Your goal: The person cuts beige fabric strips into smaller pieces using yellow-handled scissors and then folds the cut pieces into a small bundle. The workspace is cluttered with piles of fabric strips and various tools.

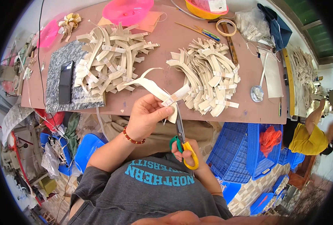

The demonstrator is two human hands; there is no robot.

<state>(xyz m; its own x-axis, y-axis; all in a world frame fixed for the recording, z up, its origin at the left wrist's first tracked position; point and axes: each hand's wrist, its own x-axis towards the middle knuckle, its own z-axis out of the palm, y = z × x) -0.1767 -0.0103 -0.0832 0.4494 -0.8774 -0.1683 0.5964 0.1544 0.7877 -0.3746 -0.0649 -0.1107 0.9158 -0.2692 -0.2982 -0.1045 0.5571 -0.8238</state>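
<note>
My left hand (146,115) pinches a cream fabric strip (154,89) between thumb and fingers, just off the table's near edge. One end of it curls up and away to the left, and a short pale tab sticks out to the right. Scissors (180,127) with one green and one yellow handle are in my right hand (187,153), fingers through the loops. Their blades point up and reach the strip beside my left thumb; whether they are closed on it I cannot tell. Tangled similar strips (108,62) lie beyond on the left, and a neater pile of strips (207,77) on the right.
A phone (66,82) rests on a grey stone-patterned slab (55,63) at the left. Tape roll (226,28), pink basin (127,10) and a plastic bag (253,24) are at the back. Blue crates (230,150) stand below right. A person in yellow (308,138) is farther right.
</note>
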